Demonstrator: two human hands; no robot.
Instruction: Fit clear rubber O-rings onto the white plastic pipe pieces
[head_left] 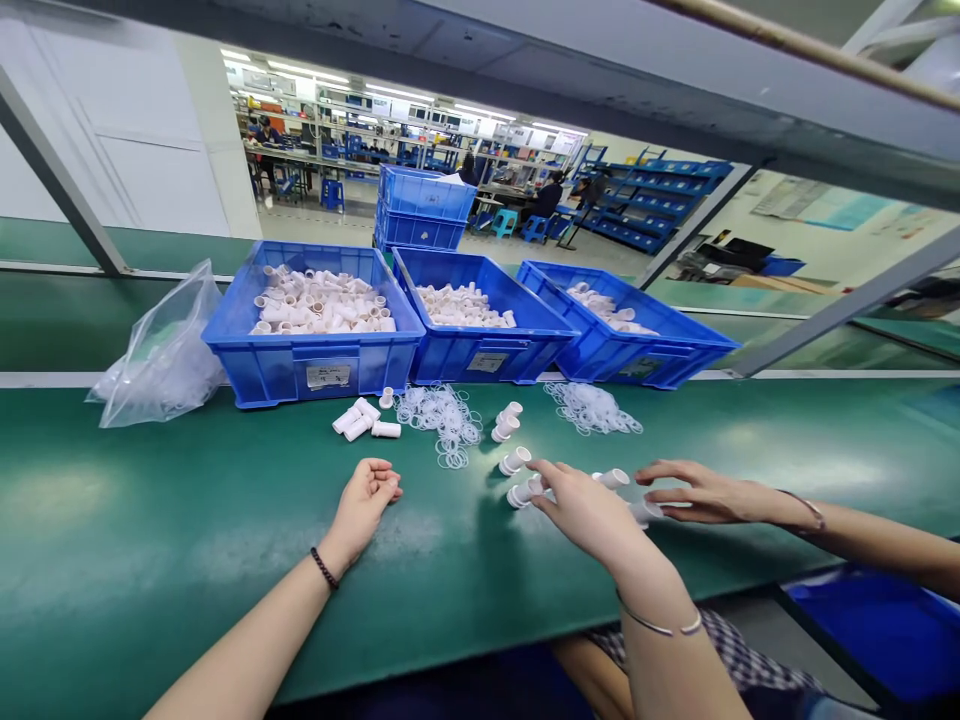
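My left hand (pixel 366 508) rests over the green work surface, its fingers curled and thumb against them; whether something small is inside is hidden. Several white plastic pipe fittings (pixel 358 418) lie just beyond it, beside a pile of thin translucent rings (pixel 442 415). My right hand (pixel 589 508) reaches over a group of standing fittings, fingers apart. Its thumb and index finger are close to a white flanged fitting (pixel 523 492); contact is unclear. Another fitting (pixel 515 460) stands just behind that one. Right of my hand is one more fitting (pixel 615 479).
A co-worker's hand (pixel 705 495) comes in from the right near a fitting. Three blue bins (pixel 322 355) of white parts line the back, with a clear plastic bag (pixel 161 350) at left. A second ring pile (pixel 596 408) lies before the right bin. A shelf beam (pixel 525 70) crosses overhead.
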